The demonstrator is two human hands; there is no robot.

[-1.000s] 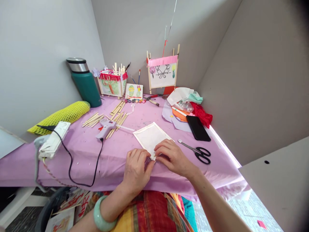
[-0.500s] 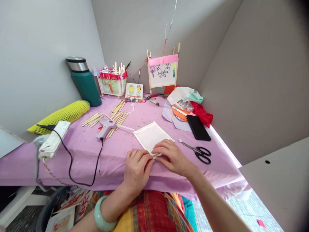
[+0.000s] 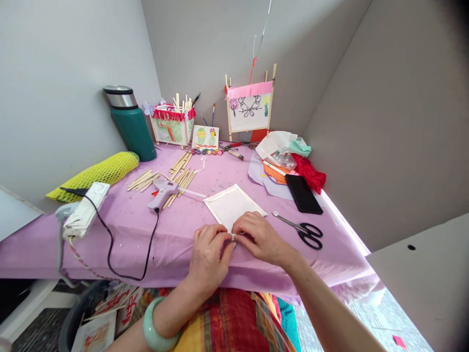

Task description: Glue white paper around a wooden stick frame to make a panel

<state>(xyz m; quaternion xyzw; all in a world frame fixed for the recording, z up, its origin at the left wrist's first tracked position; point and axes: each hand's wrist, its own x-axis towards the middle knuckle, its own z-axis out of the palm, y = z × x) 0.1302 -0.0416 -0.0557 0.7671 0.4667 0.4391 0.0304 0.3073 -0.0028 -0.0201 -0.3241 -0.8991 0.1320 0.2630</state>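
A white paper panel with a stick frame [image 3: 233,204] lies flat on the purple tablecloth [image 3: 176,230] near the front edge. My left hand [image 3: 208,256] and my right hand [image 3: 260,238] meet at the panel's near corner. Both hands have their fingers curled and pinched on that corner. The corner itself is hidden under my fingertips. A pale green bangle [image 3: 156,325] sits on my left wrist.
Black-handled scissors [image 3: 302,230] lie right of my right hand. A black phone [image 3: 303,193] and a heap of papers and red cloth [image 3: 289,156] lie behind them. A glue gun [image 3: 163,191] with a black cord, wooden sticks [image 3: 179,176], a power strip [image 3: 84,210], a green flask [image 3: 131,123] and two paper lanterns [image 3: 249,105] stand farther back.
My fingers have closed in a little tighter on the panel's near corner. The view has shifted slightly; the things on the table have not moved.
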